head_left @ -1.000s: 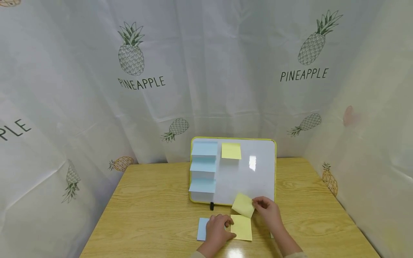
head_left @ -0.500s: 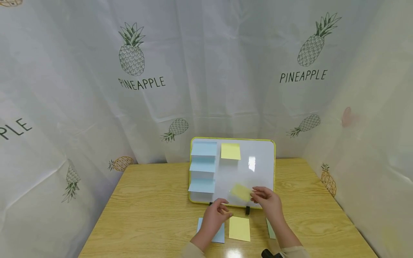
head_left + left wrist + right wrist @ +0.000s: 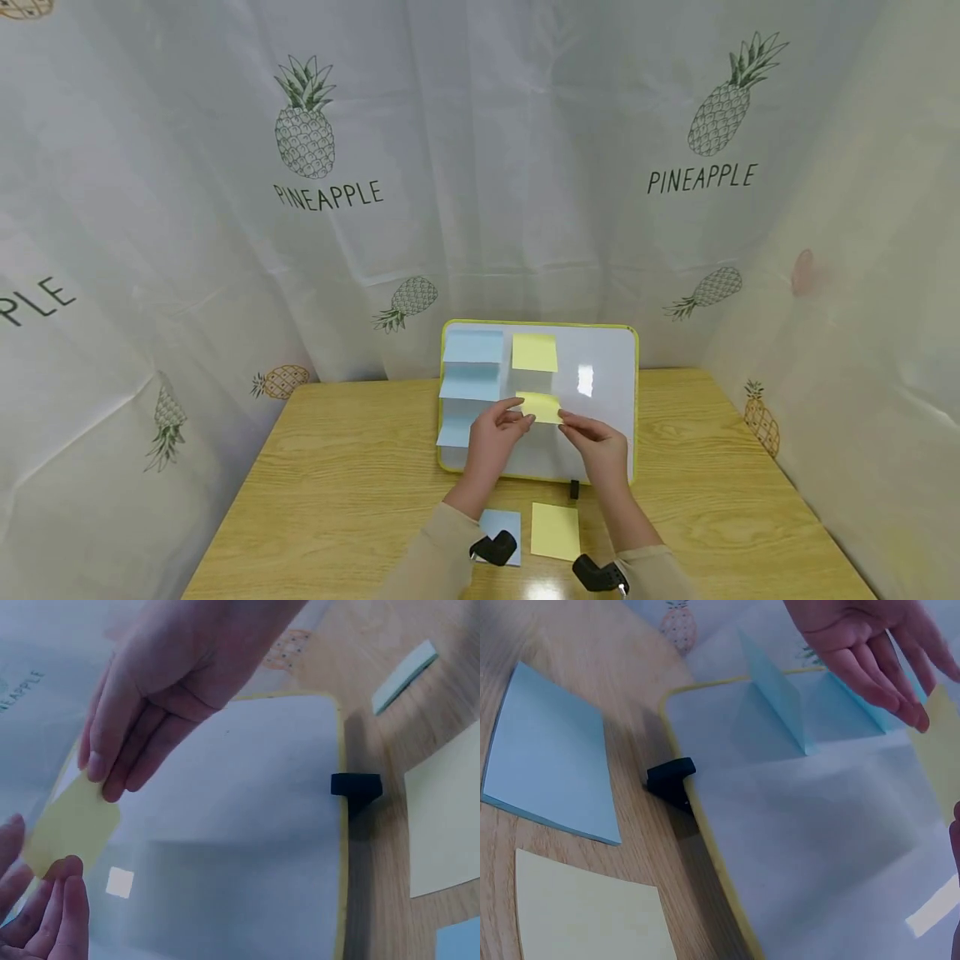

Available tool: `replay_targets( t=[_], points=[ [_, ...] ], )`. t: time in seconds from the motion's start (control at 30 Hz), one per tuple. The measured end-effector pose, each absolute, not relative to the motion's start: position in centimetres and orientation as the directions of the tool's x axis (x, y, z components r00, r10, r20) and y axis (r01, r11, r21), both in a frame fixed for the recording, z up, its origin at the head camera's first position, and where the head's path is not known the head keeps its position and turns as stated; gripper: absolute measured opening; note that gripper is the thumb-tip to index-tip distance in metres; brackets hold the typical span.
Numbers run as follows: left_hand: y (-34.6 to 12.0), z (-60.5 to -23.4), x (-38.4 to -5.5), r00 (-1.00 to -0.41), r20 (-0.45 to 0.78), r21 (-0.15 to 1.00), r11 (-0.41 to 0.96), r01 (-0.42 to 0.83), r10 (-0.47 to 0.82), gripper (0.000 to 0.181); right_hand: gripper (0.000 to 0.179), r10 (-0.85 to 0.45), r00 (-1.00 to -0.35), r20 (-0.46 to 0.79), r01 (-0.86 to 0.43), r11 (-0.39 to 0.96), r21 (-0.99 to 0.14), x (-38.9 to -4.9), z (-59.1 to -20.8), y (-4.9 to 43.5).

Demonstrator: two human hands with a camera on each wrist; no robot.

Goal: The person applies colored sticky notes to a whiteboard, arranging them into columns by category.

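A wood-grain table [image 3: 337, 483] is backed by a white pineapple-print curtain [image 3: 495, 167]. A thin, slightly curved yellow paper note [image 3: 542, 407] is held before the yellow-framed whiteboard [image 3: 611, 367], its opposite sides pinched by the partly curled left hand [image 3: 493, 436] and right hand [image 3: 602, 447].

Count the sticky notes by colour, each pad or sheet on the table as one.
Blue: 4 (3 blue notes on the whiteboard, 1 blue pad)
Yellow: 3 (1 upper note, 1 held note pinched by left hand and right hand, 1 yellow square)
Green: 1 (green pad)
Total: 8
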State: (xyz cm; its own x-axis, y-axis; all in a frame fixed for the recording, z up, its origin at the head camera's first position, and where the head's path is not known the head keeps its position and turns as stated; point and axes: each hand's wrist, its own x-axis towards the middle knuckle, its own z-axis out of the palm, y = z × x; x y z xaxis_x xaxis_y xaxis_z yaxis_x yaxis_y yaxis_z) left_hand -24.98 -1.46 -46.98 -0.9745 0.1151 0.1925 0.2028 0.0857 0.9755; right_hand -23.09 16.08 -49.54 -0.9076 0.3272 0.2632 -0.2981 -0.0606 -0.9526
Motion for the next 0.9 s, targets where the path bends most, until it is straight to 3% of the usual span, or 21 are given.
replay_targets(
  t=[0.2, 0.53, 0.9],
  points=[
    [-0.7, -46.4, -26.7, -0.988, 0.14, 0.987, 0.07, 0.144, 0.06, 0.034, 0.022, 0.343, -0.908, 0.242, -0.289, -0.093, -0.953, -24.3, -49.8, 15.5],
    [0.4, -46.8, -28.0, -0.992, 0.127, 0.988, 0.089, 0.124, -0.026, 0.036, 0.016, 0.391, -0.898, 0.201, -0.265, -0.119, -0.957, -26.5, -50.3, 15.1],
    [0.3, -47.3, -28.4, -0.993, 0.115, 0.992, 0.065, 0.113, -0.039, 0.035, 0.015, 0.381, -0.911, 0.162, -0.231, -0.145, -0.962, -26.8, -50.8, 14.9]
  ],
)
